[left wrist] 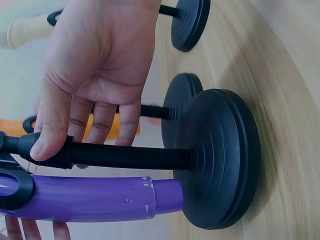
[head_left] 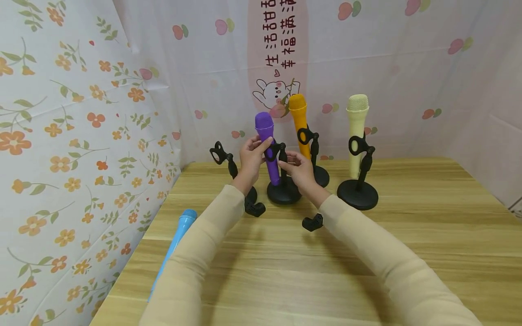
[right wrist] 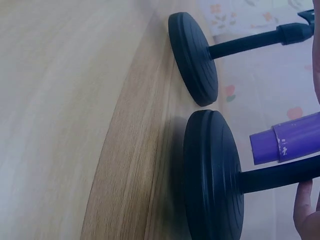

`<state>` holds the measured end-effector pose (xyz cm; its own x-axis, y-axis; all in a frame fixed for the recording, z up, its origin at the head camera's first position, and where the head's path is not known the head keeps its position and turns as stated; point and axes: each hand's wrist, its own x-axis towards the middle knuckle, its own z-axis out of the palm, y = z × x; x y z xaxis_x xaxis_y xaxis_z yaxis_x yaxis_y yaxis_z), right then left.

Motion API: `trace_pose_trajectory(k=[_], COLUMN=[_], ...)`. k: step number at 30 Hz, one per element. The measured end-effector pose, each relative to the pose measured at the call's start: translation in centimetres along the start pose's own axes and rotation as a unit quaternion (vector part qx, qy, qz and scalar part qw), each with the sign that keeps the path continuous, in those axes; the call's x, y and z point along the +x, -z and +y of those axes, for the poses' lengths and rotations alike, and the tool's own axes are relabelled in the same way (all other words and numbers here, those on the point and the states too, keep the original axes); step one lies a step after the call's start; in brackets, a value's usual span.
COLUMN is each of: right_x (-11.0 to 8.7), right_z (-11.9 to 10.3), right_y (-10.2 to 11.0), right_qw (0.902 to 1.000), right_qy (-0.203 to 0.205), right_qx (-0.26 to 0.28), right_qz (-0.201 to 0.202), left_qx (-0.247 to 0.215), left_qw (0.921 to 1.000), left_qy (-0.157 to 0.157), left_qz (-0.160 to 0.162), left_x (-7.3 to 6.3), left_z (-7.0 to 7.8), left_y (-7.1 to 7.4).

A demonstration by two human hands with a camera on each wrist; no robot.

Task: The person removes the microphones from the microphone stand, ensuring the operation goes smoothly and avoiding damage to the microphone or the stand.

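Note:
A purple microphone (head_left: pixel 264 121) stands slightly tilted in the ring clip of a black microphone stand (head_left: pixel 283 194). My left hand (head_left: pixel 251 158) holds the microphone's body from the left, near the clip. From the other side my right hand (head_left: pixel 301 170) grips the stand's upper stem; in the left wrist view its thumb lies on the collar and its fingers reach behind. The microphone's lower end (left wrist: pixel 167 195) hangs beside the stem, close over the round base (left wrist: pixel 220 160). In the right wrist view the right hand's fingertips (right wrist: pixel 303 210) show beside the stem.
An orange microphone (head_left: pixel 299 117) and a cream one (head_left: pixel 357 117) sit in stands behind and to the right. Left of my hands is a stand with a bare clip (head_left: pixel 218 153). A blue microphone (head_left: pixel 175 240) lies at the table's left edge, partly behind my left sleeve. Printed curtains (head_left: pixel 195 68) hang behind.

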<state>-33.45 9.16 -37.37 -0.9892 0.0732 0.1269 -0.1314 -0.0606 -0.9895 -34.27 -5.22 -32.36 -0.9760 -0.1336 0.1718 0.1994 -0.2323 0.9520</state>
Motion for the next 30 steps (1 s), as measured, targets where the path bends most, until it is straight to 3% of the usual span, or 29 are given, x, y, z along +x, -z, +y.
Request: trace_pose_trajectory(k=[13,30], right_x=[-1.9,-5.0], right_z=[-0.8,-1.2], right_y=[1.5,3.2], right_qw=[0.9999,0.9999], right_qy=[0.003,0.003], right_qx=[-0.011,0.0], right_qz=[-0.001,-0.012], left_qx=[0.025,0.015], left_qw=[0.9997,0.9994], left_qy=[0.005,0.016], left_qz=[-0.007,-0.026], left_x=[-2.1,-4.8], left_z=[0.7,1.0], left_y=[-0.9,-1.4])
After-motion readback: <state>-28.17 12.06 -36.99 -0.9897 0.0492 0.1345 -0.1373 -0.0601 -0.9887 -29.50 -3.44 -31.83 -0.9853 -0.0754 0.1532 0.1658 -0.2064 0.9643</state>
